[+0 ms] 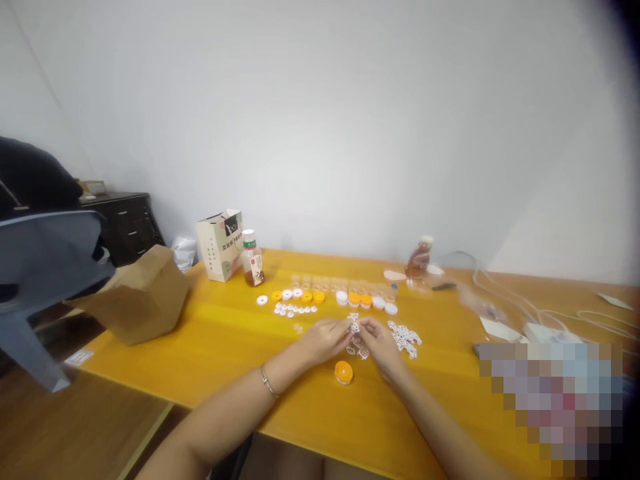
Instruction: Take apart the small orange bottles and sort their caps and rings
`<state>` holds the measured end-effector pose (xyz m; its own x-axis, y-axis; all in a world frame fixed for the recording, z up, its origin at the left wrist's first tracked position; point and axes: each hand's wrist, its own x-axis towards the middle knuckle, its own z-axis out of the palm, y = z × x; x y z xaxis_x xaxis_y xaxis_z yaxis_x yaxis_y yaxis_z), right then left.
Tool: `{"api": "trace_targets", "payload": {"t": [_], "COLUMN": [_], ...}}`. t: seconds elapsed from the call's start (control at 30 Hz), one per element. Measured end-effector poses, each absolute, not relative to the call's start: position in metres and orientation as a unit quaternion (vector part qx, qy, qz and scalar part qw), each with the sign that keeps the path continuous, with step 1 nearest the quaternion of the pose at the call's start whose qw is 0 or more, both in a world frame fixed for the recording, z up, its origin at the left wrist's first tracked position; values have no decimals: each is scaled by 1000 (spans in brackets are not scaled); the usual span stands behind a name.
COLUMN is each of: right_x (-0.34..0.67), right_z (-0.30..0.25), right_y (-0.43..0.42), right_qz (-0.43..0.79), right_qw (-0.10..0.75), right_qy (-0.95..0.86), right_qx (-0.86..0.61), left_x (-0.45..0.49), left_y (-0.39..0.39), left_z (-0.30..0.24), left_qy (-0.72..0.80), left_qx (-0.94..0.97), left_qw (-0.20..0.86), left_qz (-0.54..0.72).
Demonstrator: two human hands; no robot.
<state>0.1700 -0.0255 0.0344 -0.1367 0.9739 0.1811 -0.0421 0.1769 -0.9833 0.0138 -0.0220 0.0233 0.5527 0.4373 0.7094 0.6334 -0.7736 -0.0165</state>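
Observation:
Both hands meet above the table with their fingers pinched on a small white perforated piece (pixel 355 327). My left hand (pixel 326 339) grips it from the left, and my right hand (pixel 381 343) has it from the right. Just below the hands lie a few similar white cut-out pieces (pixel 363 353). A round orange and white cap-like part (pixel 343 372) sits on the table in front of my wrists. To the right of my right hand is a heap of white perforated pieces (pixel 404 339). Fine detail of the held piece is too small to make out.
Rows of orange and white round parts (pixel 307 297), small white knobs (pixel 291 309) and clear cups (pixel 333 284) stand farther back. Behind are a drink bottle (pixel 253 260), a paper bag (pixel 220 245) and a brown bottle (pixel 420 257). A cardboard box (pixel 145 297) is left; cables (pixel 520 293) lie right.

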Motion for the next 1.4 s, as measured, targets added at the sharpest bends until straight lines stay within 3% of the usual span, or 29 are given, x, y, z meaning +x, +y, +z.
{"api": "trace_targets", "payload": {"t": [0.2, 0.87, 1.1, 1.4], "right_x": [187, 201, 197, 181], "right_z": [30, 11, 23, 37], "right_y": [-12, 8, -1, -28], "right_qz": [401, 171, 185, 355], "right_qw": [567, 393, 430, 428], "right_qy": [-555, -738, -721, -728], "right_qx": [-458, -521, -511, -402], "left_x": [10, 1, 5, 13], "left_y": [-29, -18, -22, -35], "left_z": [30, 27, 28, 32], "left_qy": [-293, -367, -364, -416], "left_qx": [-856, -853, -845, -758], "left_qw": [186, 39, -46, -270], "left_qz": [-383, -368, -389, -423]}}
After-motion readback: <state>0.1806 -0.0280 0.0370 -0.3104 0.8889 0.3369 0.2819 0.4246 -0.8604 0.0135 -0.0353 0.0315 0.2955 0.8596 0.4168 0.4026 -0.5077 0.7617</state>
